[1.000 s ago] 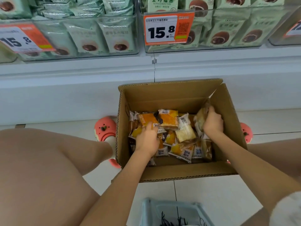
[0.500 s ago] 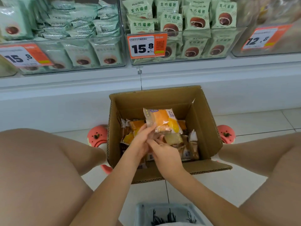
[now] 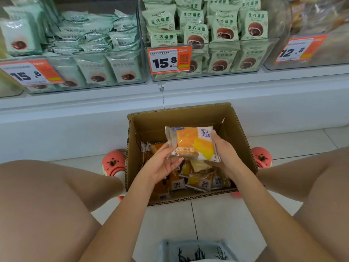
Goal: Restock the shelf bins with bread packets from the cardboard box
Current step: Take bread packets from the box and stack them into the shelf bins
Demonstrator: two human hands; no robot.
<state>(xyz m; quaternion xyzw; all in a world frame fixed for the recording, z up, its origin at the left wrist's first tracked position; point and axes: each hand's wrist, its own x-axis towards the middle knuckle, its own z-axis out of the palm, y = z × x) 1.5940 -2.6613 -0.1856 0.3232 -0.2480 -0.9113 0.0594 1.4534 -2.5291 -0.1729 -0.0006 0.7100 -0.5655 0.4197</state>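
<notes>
At centre frame, a bread packet (image 3: pixel 192 143) is held above the cardboard box (image 3: pixel 243 133). Its left edge is gripped by the curled fingers of the left hand (image 3: pixel 162 163), its right edge by the right hand (image 3: pixel 224 154).

Cardboard box (image 3: pixel 188 118) open on top; shelf bins (image 3: pixel 207 72) open-topped, green packets piled inside.

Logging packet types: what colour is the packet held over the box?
Orange and yellow on clear plastic bread packet, head view.
</notes>
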